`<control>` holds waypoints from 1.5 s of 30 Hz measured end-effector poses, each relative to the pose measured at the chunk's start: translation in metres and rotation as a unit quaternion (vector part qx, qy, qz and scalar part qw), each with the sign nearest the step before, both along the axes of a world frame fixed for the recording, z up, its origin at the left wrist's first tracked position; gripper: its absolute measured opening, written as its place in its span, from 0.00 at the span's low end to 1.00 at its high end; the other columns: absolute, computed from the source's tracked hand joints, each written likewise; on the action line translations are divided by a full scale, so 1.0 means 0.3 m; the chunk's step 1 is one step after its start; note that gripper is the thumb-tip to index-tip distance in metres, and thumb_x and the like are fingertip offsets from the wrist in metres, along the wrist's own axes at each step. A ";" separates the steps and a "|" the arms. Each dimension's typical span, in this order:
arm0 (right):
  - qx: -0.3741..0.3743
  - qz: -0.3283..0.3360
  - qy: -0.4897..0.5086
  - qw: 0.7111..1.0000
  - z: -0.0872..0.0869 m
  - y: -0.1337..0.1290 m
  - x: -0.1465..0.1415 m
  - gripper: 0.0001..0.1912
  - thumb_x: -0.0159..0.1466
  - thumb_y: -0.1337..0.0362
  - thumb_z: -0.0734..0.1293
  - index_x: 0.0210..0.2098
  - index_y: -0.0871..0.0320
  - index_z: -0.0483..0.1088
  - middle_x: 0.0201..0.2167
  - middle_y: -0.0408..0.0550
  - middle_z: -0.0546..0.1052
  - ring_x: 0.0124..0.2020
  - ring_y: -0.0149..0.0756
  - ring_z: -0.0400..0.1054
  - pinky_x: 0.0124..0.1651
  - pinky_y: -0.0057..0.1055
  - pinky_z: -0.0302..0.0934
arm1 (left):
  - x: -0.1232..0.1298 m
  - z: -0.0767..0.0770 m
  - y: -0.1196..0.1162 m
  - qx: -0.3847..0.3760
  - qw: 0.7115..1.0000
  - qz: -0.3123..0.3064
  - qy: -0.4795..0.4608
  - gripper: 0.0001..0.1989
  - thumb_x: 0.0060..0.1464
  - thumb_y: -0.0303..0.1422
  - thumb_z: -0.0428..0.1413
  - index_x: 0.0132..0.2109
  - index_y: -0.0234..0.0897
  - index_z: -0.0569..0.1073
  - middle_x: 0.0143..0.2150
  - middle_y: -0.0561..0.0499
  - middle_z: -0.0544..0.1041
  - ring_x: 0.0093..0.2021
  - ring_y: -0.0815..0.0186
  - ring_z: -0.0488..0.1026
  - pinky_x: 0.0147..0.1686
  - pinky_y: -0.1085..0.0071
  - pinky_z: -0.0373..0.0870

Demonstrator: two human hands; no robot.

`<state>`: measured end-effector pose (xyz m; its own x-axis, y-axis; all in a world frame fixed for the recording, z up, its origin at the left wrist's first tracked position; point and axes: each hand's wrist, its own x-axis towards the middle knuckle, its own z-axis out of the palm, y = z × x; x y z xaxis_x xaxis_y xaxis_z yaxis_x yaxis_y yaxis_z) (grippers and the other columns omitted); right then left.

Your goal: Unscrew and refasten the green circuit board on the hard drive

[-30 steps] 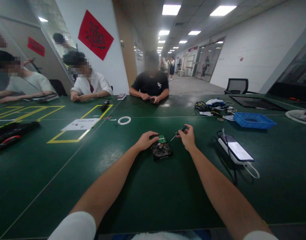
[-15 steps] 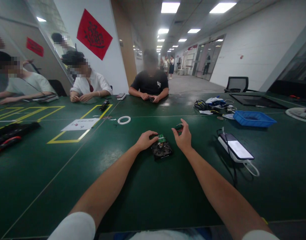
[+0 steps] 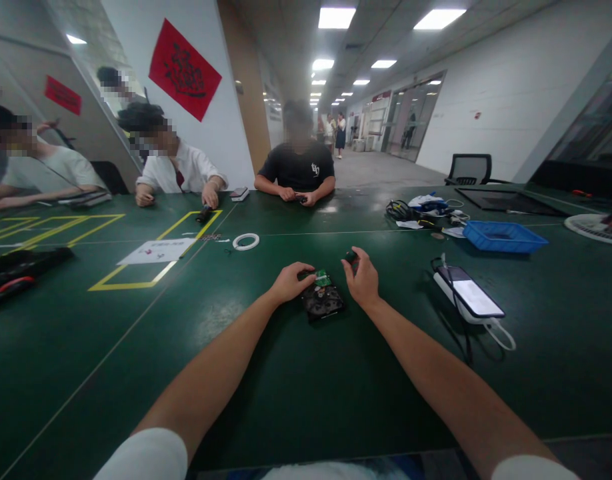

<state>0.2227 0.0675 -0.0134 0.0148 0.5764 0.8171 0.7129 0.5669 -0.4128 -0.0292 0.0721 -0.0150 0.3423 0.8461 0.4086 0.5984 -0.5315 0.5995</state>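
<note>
A black device (image 3: 322, 303) with a green circuit board (image 3: 323, 279) on its far end lies on the green table (image 3: 266, 393). My left hand (image 3: 292, 281) grips its far left edge, the thumb reaching over onto the board. To the right, my right hand (image 3: 361, 279) is raised off the device, thumb and fingers closed round a small dark object (image 3: 351, 256). What that object is cannot be made out.
A phone on a white block (image 3: 470, 293) with cables lies to the right, a blue tray (image 3: 505, 237) behind it. Farther left are a white ring (image 3: 245, 241) and a paper sheet (image 3: 157, 251). People sit across the table.
My right hand has shifted slightly, its fingers drawn closer round the small dark object. Across the table, a person in white has reached a hand to a black item.
</note>
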 end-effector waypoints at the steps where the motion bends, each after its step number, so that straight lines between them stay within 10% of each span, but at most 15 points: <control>1: 0.002 0.003 -0.004 1.000 0.001 -0.003 -0.001 0.25 0.71 0.52 0.63 0.62 0.58 0.61 0.50 0.59 0.77 0.44 0.46 0.75 0.50 0.48 0.71 | 0.000 0.000 0.000 0.000 1.000 -0.002 -0.002 0.17 0.60 0.43 0.59 0.52 0.39 0.78 0.49 0.47 0.80 0.49 0.59 0.77 0.52 0.61 0.73; 45: -0.019 0.138 0.113 0.984 0.054 -0.114 -0.058 0.31 0.67 0.51 0.69 0.63 0.54 0.56 0.50 0.56 0.77 0.44 0.44 0.78 0.44 0.43 0.79 | 0.000 0.002 -0.001 -0.004 1.000 -0.003 -0.007 0.16 0.59 0.41 0.59 0.51 0.39 0.78 0.49 0.47 0.80 0.50 0.59 0.77 0.54 0.60 0.72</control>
